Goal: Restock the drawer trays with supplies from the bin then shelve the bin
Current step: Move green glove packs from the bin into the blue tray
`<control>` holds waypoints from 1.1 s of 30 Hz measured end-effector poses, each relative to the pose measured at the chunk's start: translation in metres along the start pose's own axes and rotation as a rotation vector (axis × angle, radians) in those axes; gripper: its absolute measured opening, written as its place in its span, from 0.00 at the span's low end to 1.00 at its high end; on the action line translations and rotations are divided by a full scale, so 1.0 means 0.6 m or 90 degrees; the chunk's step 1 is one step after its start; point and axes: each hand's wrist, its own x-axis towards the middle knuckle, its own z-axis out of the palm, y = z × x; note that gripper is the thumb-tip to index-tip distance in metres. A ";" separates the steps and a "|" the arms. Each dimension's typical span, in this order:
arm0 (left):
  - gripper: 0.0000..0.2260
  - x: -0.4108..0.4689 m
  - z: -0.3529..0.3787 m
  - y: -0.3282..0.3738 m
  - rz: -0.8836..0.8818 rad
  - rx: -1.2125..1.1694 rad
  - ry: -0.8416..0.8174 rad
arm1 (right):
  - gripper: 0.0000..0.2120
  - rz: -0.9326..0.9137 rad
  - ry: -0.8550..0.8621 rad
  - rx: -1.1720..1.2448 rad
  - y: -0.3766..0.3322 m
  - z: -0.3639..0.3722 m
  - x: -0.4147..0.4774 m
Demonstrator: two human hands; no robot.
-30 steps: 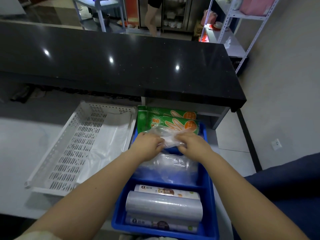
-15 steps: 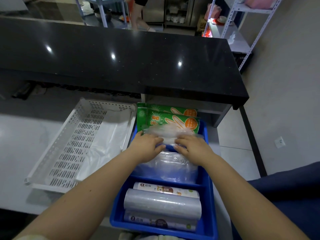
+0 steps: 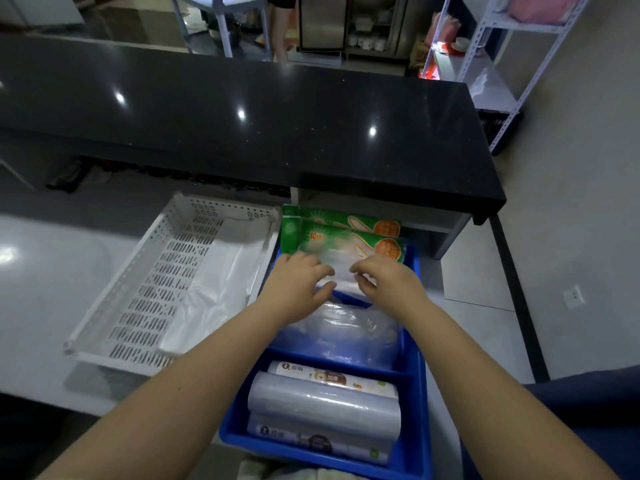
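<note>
Pack (image 3: pixel 341 271) further fwd at bin (image 3: pixel 420 344) edge, L hand (image 3: pixel 298 289) + R hand (image 3: pixel 391 285)

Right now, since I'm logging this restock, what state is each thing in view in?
blue tray: its compartments hold supplies
clear packet: held over the tray's far compartment
left hand: pinches the packet's left end
right hand: pinches its right end
green glove packs: upright at the tray's far end
rolls: lying stacked in the near compartment
white basket: holds a white plastic sheet
</note>
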 end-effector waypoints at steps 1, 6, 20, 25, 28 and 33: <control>0.15 0.002 -0.002 0.000 0.015 0.003 0.051 | 0.09 -0.025 0.045 -0.007 -0.001 -0.001 0.001; 0.23 0.029 0.011 0.002 -0.028 0.012 -0.077 | 0.17 0.034 -0.115 -0.092 0.005 0.011 0.008; 0.18 -0.010 -0.045 -0.011 -0.162 0.026 0.078 | 0.16 -0.064 0.000 0.021 -0.081 -0.019 0.051; 0.17 -0.089 -0.072 -0.044 -0.317 0.027 0.149 | 0.16 -0.161 -0.018 0.027 -0.156 -0.001 0.076; 0.17 -0.161 -0.076 -0.072 -0.432 0.025 0.153 | 0.16 -0.215 -0.063 0.039 -0.206 0.021 0.078; 0.17 -0.298 -0.075 -0.109 -0.603 0.005 0.150 | 0.18 -0.312 -0.139 0.052 -0.323 0.067 0.066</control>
